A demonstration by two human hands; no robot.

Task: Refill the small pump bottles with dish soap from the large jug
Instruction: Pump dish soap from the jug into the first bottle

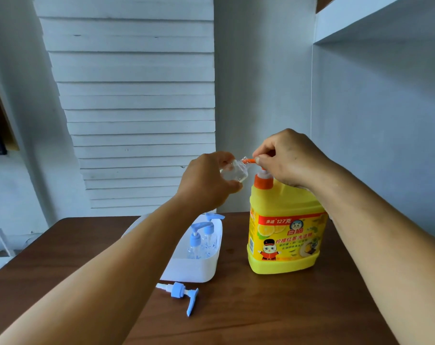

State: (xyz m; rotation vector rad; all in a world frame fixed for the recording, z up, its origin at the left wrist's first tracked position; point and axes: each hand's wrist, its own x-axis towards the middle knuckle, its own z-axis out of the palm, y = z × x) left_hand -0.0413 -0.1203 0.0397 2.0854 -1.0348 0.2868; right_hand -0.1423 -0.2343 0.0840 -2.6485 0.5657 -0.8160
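Observation:
A large yellow dish soap jug [285, 235] with an orange pump collar stands on the brown table. My right hand [287, 158] rests on top of the jug's pump head, whose orange spout [249, 160] points left. My left hand [206, 181] holds a small clear bottle [235, 171], tilted, with its open neck right at the spout. The bottle's pump is off. A loose blue and white pump [180, 292] lies on the table in front.
A white tub [199, 270] left of the jug holds small clear pump bottles with blue pumps [199, 237]. The brown table [273, 310] ends at a white wall behind. A shelf sticks out at the upper right.

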